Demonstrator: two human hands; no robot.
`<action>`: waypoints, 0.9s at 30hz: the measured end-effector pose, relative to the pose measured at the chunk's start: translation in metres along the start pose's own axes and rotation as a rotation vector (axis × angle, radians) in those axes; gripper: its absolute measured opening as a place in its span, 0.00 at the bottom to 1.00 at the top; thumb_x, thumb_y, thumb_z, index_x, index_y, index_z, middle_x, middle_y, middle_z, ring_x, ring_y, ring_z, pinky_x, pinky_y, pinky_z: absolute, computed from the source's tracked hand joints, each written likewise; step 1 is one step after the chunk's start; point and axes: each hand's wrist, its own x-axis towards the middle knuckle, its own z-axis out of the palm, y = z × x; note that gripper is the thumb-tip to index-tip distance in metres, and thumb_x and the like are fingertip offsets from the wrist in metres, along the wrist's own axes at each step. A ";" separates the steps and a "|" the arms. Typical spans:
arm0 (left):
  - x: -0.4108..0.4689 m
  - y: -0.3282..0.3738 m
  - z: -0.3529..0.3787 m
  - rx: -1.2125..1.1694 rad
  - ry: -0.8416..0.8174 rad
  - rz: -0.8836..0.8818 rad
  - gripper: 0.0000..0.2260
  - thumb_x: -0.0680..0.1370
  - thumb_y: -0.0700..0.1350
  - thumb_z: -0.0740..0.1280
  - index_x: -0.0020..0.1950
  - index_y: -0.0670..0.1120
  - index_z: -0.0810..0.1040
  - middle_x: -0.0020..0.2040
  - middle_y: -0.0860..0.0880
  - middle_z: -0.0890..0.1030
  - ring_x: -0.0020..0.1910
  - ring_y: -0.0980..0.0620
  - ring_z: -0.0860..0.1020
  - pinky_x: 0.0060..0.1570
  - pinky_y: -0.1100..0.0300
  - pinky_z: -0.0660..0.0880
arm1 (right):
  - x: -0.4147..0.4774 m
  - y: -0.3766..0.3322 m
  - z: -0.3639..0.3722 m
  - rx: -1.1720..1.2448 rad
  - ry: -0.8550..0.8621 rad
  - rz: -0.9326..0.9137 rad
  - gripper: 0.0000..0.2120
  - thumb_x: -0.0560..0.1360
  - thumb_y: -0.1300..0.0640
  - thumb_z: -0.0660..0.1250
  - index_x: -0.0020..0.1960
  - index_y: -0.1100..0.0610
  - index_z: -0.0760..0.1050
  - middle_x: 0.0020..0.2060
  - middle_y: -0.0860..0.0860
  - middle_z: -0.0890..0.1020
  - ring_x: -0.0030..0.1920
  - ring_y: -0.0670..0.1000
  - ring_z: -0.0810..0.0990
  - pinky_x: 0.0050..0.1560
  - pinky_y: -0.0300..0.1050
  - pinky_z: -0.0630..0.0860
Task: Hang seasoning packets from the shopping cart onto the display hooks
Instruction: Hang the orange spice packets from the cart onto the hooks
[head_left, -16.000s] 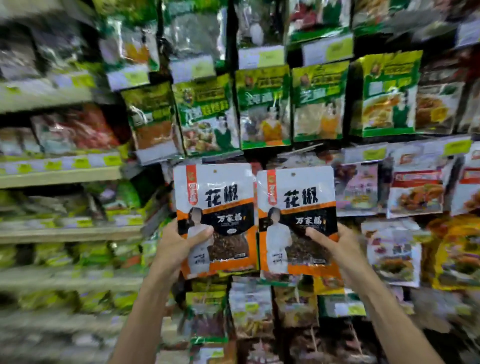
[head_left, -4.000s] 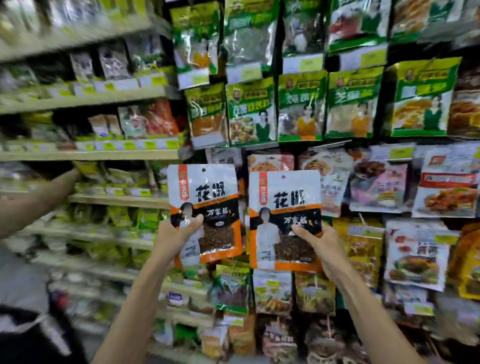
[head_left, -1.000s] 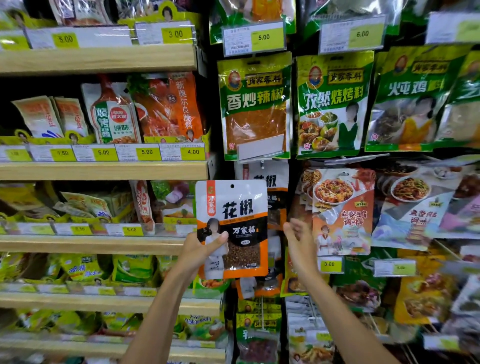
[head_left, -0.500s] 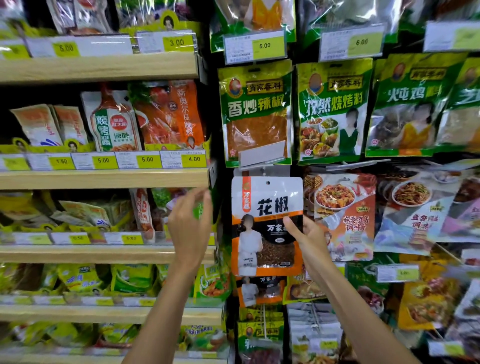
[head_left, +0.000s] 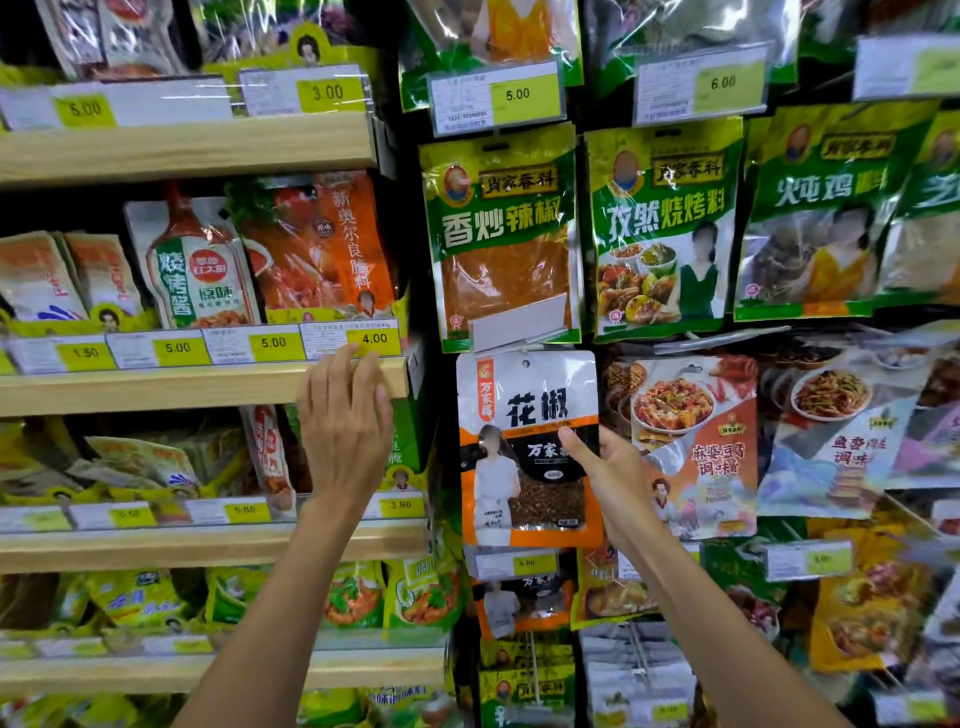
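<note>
Right hand (head_left: 615, 480) pinches the packet (head_left: 524, 400) at its right edge, thumb on front. Left hand (head_left: 343, 431) hovers left of it, fingers (head_left: 336, 376) straight, close together, holding nothing.

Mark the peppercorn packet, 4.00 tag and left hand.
peppercorn packet (head_left: 527, 451): head view, black middle band.
4.00 tag (head_left: 374, 339): head view, yellow patch.
left hand (head_left: 343, 436): head view, back of hand.
</note>
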 end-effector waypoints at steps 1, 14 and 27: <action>0.000 0.000 0.001 -0.010 0.005 0.002 0.11 0.81 0.41 0.58 0.60 0.40 0.72 0.60 0.38 0.75 0.61 0.42 0.69 0.65 0.47 0.64 | 0.001 0.001 0.000 -0.008 0.004 0.001 0.04 0.77 0.54 0.67 0.51 0.50 0.79 0.48 0.44 0.84 0.48 0.38 0.81 0.48 0.33 0.76; 0.003 -0.001 0.003 -0.052 0.019 0.002 0.11 0.81 0.42 0.57 0.60 0.41 0.72 0.59 0.38 0.76 0.59 0.42 0.69 0.62 0.46 0.65 | 0.017 0.008 0.013 -0.136 0.106 0.018 0.06 0.77 0.54 0.67 0.49 0.55 0.80 0.47 0.51 0.84 0.50 0.48 0.82 0.52 0.45 0.77; 0.006 0.003 -0.011 -0.058 -0.027 -0.003 0.11 0.80 0.41 0.59 0.59 0.38 0.74 0.59 0.37 0.76 0.60 0.42 0.69 0.64 0.47 0.65 | 0.055 0.014 0.029 -0.399 0.258 0.091 0.16 0.78 0.53 0.66 0.59 0.64 0.75 0.55 0.59 0.81 0.59 0.59 0.78 0.53 0.46 0.74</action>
